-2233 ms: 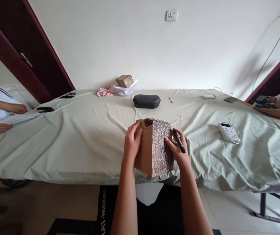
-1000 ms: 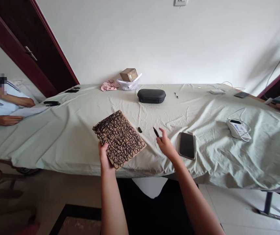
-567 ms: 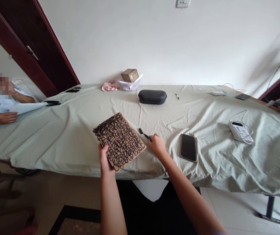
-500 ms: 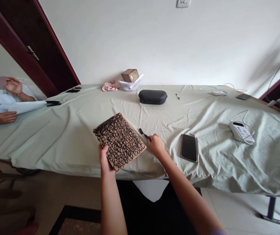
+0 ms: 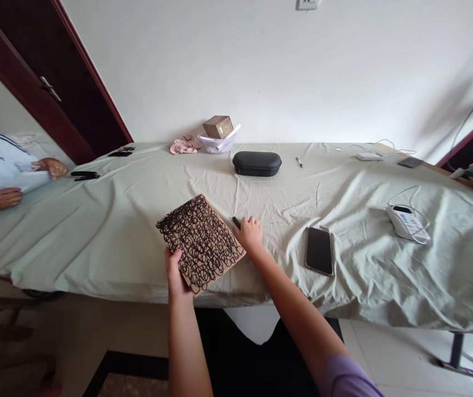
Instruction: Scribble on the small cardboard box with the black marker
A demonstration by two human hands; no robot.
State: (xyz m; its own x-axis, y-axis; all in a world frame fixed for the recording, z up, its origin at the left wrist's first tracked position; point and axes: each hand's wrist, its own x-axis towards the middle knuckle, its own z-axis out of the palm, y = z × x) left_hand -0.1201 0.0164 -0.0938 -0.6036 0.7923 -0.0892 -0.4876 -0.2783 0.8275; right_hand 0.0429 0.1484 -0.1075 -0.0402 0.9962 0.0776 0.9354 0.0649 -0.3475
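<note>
My left hand (image 5: 175,270) grips the lower left edge of a brown notebook (image 5: 203,242), thumb on top. Black scribbled loops cover nearly the whole of its face, and it sits at a slant near the table's front edge. Just off its right edge, my right hand (image 5: 249,236) is closed around a black marker pen (image 5: 237,222). Only one dark end of the marker sticks out to the upper left; the fingers hide the rest. A dark phone (image 5: 319,251) lies to the right of my right forearm.
A pale green cloth (image 5: 137,220) with folds covers the table. Farther back are a black zip case (image 5: 256,164), a small pen (image 5: 299,162), a plastic basin (image 5: 215,144) with a cardboard box (image 5: 218,127), and a pink cloth (image 5: 185,144). A white corded device (image 5: 408,223) sits right. Another person's hand (image 5: 6,198) is at left.
My right hand has shifted left along the marker and covers more of it. The notebook has barely moved. At the left, the other person's raised hand has come down to the papers.
</note>
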